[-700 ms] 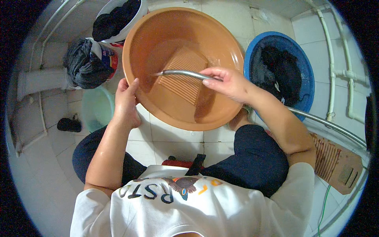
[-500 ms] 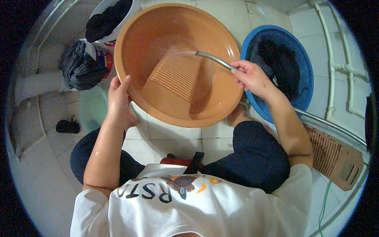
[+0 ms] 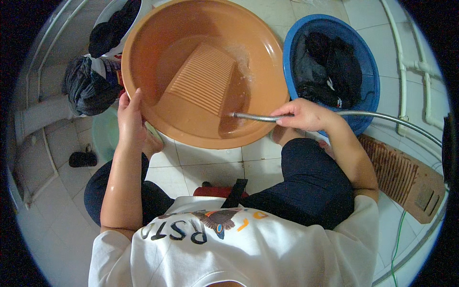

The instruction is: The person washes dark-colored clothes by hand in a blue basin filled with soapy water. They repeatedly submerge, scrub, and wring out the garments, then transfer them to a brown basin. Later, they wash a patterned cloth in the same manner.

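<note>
A large orange-brown plastic basin stands in front of me, with a ribbed washboard panel on its inside. My left hand grips the basin's left rim, thumb up on the edge and fingers round the outside. In my right hand is a flexible metal hose, pinched near its end. The hose's open end lies over the near right part of the basin, below the washboard panel. Some water shows at the panel's right side. Behind my right hand the hose runs off to the right.
A blue basin with dark wet clothes stands at the right. Nearer lies a brown washboard. At the left are a white bucket of dark cloth, a bundle of grey cloth and a pale green basin. Pipes run along the right wall.
My right hand has brought the hose end down toward the basin's near side. The orange-brown basin sits slightly farther left and up in view. My left hand keeps its grip on the rim.
</note>
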Demonstrator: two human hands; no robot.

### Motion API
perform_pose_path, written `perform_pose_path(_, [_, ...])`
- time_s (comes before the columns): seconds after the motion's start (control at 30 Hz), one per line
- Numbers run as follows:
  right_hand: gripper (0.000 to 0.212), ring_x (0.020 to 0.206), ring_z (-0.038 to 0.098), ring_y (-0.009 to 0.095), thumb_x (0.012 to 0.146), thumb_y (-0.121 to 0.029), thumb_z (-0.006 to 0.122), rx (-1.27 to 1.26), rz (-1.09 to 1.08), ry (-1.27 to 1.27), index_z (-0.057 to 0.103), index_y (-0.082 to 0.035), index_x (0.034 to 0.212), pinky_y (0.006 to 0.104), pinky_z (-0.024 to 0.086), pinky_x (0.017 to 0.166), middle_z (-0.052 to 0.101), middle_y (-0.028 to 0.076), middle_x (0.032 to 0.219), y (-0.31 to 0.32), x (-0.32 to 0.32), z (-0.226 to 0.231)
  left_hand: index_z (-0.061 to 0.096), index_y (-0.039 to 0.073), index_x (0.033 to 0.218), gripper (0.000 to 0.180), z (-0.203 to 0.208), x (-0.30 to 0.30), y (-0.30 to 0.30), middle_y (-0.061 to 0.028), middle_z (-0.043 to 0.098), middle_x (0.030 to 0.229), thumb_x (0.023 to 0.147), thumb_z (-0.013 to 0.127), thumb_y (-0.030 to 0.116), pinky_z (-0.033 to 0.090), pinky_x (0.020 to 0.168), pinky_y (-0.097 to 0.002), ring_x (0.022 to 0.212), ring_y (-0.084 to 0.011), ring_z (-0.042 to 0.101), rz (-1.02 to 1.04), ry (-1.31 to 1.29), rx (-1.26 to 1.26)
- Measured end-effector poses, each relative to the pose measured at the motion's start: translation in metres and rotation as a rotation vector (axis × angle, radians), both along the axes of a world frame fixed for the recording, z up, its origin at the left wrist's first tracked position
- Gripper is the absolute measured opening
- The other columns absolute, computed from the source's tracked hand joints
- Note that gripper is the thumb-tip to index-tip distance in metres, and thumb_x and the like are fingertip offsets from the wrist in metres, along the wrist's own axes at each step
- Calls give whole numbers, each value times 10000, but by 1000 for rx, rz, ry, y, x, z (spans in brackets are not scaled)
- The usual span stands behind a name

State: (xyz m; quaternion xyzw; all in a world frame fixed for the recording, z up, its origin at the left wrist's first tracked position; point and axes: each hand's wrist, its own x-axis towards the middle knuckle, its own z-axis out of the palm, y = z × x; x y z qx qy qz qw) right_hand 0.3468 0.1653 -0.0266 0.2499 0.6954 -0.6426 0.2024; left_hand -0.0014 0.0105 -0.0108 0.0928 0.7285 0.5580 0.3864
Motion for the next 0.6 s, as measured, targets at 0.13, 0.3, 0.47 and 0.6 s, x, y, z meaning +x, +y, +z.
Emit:
perform_pose_path(0.13, [247,822,572,123,804,-151,547,46,55,-44,591,-24,1011,259,436,756,631,95,921,-3,3,0,477,43,977,182,-3,-4,0,-69,566,899,828,543,125,480,711,-297,808,-176,568,-1,-3,-29])
perform_pose_path(0.3, [310,802,599,249,791,-268,535,343,-104,-122,591,-40,993,326,456,727,612,170,891,9,22,-29,492,33,922,162,15,15,5,-73,574,863,790,575,74,474,704,-288,768,-165,566,-107,54,66])
perform_pose_path(0.47, [298,816,591,286,785,-263,531,470,-494,-124,594,-29,958,342,453,733,609,174,886,15,45,-48,495,12,883,164,53,45,14,-65,575,842,749,590,18,434,716,-241,745,-121,546,-157,111,244])
perform_pose_path(0.6, [284,729,581,258,802,-222,514,482,-644,-104,574,-45,1015,335,452,674,609,166,829,12,48,-48,509,23,794,95,83,62,33,-57,582,790,740,585,4,427,665,-226,682,-97,527,-215,228,316])
